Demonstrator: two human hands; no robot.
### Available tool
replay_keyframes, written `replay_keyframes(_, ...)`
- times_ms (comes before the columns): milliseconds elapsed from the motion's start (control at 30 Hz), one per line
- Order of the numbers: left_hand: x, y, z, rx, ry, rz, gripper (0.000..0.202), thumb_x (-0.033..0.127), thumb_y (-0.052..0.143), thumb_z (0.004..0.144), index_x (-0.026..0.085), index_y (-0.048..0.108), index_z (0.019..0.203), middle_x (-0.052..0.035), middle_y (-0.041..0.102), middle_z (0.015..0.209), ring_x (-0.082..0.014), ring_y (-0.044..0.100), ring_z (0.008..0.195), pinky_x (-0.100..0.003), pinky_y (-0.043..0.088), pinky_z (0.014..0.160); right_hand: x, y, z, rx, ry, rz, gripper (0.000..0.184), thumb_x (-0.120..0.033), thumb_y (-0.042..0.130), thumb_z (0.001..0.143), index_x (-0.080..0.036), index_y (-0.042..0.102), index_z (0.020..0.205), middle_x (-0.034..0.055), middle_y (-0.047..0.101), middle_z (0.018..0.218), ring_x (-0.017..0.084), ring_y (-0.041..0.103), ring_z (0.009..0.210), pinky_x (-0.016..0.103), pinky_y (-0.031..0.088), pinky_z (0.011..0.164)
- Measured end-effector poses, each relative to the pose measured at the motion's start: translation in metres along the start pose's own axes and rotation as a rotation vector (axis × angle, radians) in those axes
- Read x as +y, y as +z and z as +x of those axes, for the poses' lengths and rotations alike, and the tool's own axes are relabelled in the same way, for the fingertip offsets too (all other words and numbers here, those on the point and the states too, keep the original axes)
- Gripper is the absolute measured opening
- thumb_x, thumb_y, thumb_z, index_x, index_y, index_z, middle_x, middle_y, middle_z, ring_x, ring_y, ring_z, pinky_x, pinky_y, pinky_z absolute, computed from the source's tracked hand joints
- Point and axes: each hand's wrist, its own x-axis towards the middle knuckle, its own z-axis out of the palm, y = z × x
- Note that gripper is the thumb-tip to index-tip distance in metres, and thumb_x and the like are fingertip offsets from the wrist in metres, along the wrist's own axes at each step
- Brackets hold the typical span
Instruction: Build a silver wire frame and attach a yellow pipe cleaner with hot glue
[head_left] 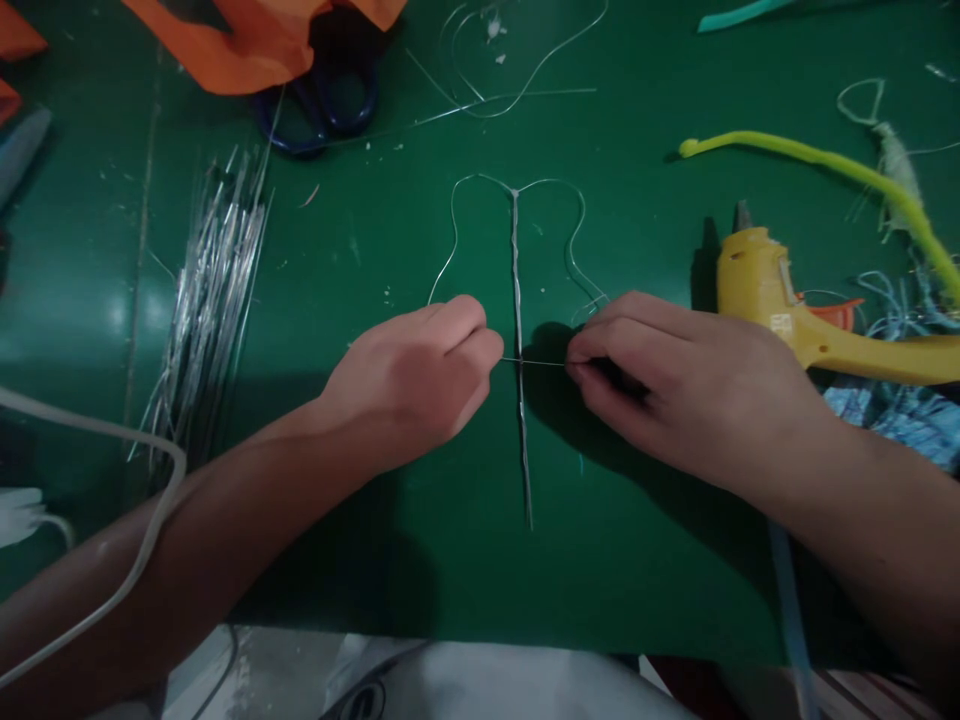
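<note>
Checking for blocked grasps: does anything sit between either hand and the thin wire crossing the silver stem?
Nothing visible does. The left hand and right hand each pinch the thin wire where it crosses the silver stem. The glue gun and bundle of silver strips lie off to the sides.

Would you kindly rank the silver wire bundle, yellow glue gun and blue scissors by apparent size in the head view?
1-2. silver wire bundle and yellow glue gun: about alike; the gun is cut off by the frame edge.
3. blue scissors: smallest, only handles show beneath orange material.
</note>
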Motion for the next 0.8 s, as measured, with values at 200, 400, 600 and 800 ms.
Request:
replay_keyframes(200,-0.0001,0.0001,-0.0001,0.005,0.013,0.024,0.023,0.02,0.045,0.095,0.018,0.065,0.084,-0.0031,0.065,0.086,-0.0139,0.057,0.072,-0.026,0.04,0.063,-0.0008,0.0009,0.0001,-0.005,0.018,0.003,0.025,-0.026,0.044,0.095,-0.021,0.068,0.087,0.0068,0.072,0.093,0.018,0.064,0.07,0.031,0.042,0.055)
replay_keyframes(400,-0.0004,-0.0008,0.0007,0.003,0.018,0.021,0.024,0.02,0.044,0.096,0.018,0.065,0.085,-0.0037,0.065,0.086,-0.0142,0.058,0.073,-0.026,0.041,0.064,-0.0007,0.0009,0.0006,-0.002,0.02,-0.007,0.025,-0.027,0.043,0.095,-0.021,0.067,0.087,0.006,0.071,0.093,0.017,0.063,0.07,0.03,0.042,0.055)
replay_keyframes(600,0.0003,-0.0006,0.0004,-0.014,0.01,0.027,0.025,0.02,0.043,0.096,0.018,0.066,0.086,-0.0039,0.065,0.086,-0.0145,0.058,0.073,-0.026,0.041,0.064,-0.0002,0.0013,0.0008,-0.011,0.013,0.001,0.025,-0.027,0.045,0.095,-0.021,0.068,0.087,0.0062,0.07,0.091,0.017,0.062,0.069,0.03,0.04,0.055)
replay_keyframes(800,-0.0009,-0.001,0.0006,-0.015,0.019,0.025,0.025,0.02,0.043,0.096,0.018,0.066,0.086,-0.0039,0.065,0.086,-0.0142,0.058,0.072,-0.026,0.041,0.064,-0.0013,0.0025,-0.0004,0.045,0.0,0.014,0.024,-0.024,0.046,0.095,-0.018,0.068,0.086,0.0079,0.071,0.092,0.017,0.063,0.067,0.03,0.04,0.054)
